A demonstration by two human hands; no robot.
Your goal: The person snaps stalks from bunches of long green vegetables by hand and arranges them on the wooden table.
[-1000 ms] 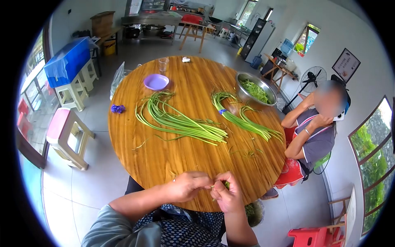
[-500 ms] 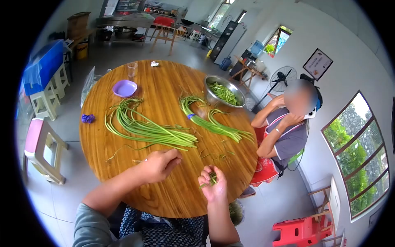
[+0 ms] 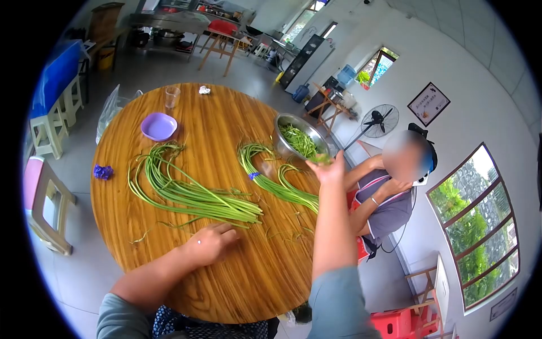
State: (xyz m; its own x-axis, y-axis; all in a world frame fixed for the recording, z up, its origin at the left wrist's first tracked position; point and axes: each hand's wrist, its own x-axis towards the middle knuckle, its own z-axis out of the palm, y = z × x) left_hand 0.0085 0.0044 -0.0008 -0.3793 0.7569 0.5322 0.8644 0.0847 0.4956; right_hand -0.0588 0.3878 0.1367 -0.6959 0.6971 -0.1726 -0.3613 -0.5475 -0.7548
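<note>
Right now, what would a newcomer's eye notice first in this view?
Probably the loose bunch of long green stems, spread over the left half of the round brown wooden table. Next might come the person's bare right hand, stretched out to the round silver metal bowl of cut greens at the table's right side. The shallow lilac bowl beyond the stems also stands out.

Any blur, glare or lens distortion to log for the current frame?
Head view: strong wide-angle distortion, with black corners rounding off the picture; same head view: the greens at the right hand look smeared, probably by motion; also in the head view: the large window is washed out near its top, and a blur patch covers the seated person's head.
</note>
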